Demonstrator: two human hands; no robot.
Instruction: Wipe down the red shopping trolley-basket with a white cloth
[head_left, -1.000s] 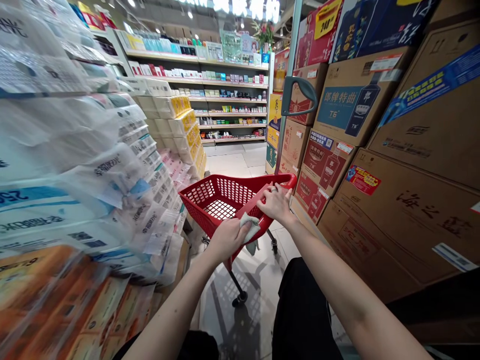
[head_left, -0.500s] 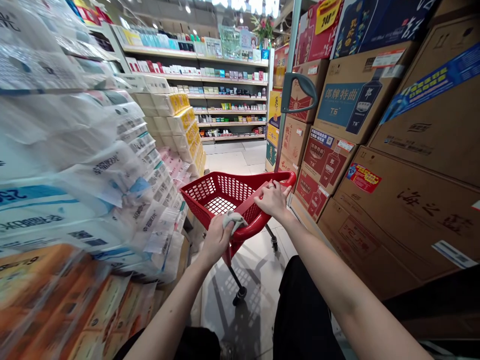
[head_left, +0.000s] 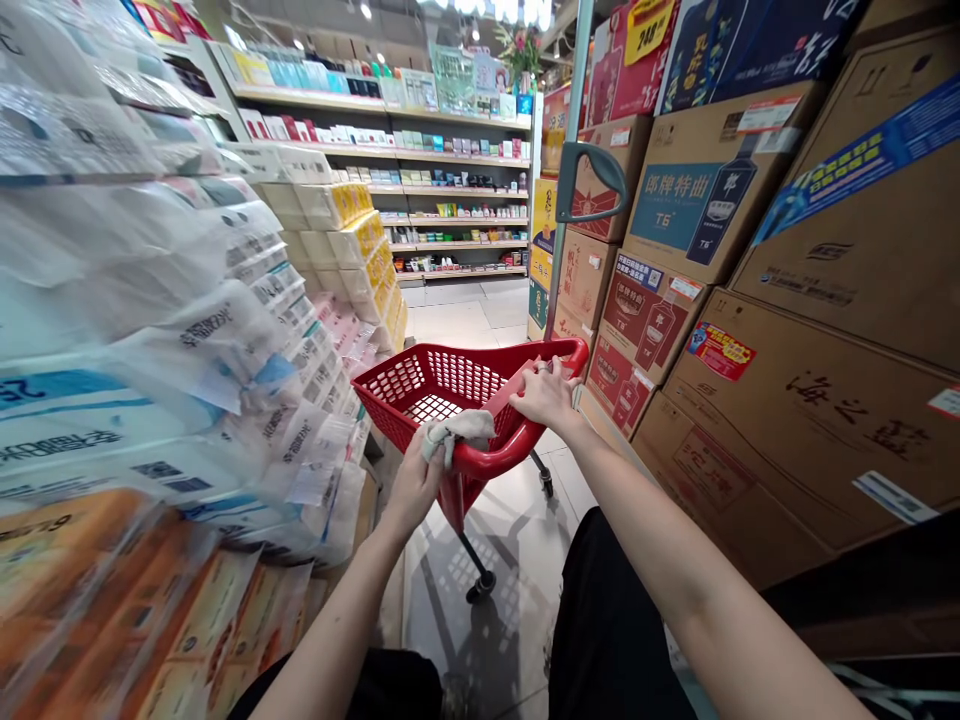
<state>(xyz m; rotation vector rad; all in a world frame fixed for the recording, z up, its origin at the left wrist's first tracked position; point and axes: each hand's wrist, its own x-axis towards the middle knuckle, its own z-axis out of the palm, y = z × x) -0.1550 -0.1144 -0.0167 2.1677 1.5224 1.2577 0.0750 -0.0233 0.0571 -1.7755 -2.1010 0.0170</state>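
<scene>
White plastic packs of tissue (head_left: 150, 300) stand in a high stack along the left side, and orange printed packs (head_left: 82, 600) lie below them. Just beside this stack is the red plastic shopping cart (head_left: 390, 385), which stands on small wheels on the light tile floor (head_left: 510, 560), in front of the person. The left hand (head_left: 409, 490) is closed around the cart's rim, with a grey cloth (head_left: 457, 432) pressed between the fingers and the red plastic. The right hand (head_left: 547, 392) is clamped on the same rim further to the right, and the two hands are apart. Far ahead, long shelves with small boxes and bottles (head_left: 390, 190) stand at the end of the aisle. On the right side, big cardboard boxes (head_left: 795, 430) with Chinese writing are piled high, near the cart.
</scene>
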